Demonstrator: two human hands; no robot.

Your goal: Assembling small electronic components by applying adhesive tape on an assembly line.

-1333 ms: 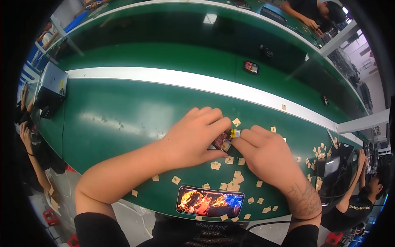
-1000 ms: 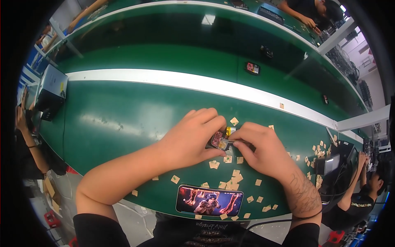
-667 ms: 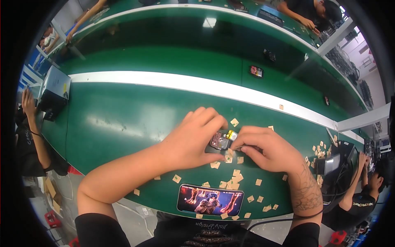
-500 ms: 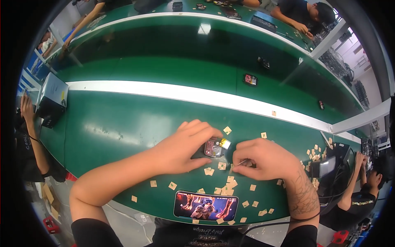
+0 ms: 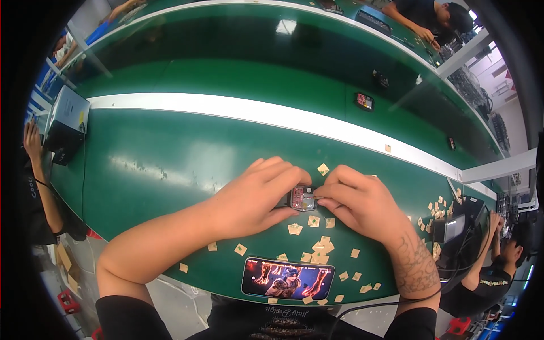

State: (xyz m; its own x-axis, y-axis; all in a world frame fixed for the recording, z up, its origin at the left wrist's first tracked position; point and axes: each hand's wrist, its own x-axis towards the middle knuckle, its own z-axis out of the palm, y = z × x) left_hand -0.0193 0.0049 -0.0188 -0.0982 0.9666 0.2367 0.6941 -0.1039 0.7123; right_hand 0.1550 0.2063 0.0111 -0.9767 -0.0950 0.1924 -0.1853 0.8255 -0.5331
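Note:
My left hand (image 5: 263,190) is closed round the left side of a small dark electronic device (image 5: 296,199), its thumb and fingers at the edges. The device lies open face up, showing a reddish circuit board and a greyish area on its right. Fingers of my right hand (image 5: 360,201) are pinched at the device's right edge. A thin, dark strip or tool tip (image 5: 315,197) shows between them and points into the device; its kind is too small to make out. Small square tan stickers (image 5: 323,245) with green marks lie scattered just in front of both hands.
A phone (image 5: 288,279) playing a picture lies at the table's near edge. To the right stand a dark device with a screen (image 5: 447,228) and cables; at far left, a grey-black box (image 5: 67,124). Beyond the white rail (image 5: 226,107) lies another open device (image 5: 364,101). Co-workers sit around.
My right hand has moved up and left to the device, bringing the thin thing onto it. The yellow and silver piece that stuck out at its upper right no longer shows.

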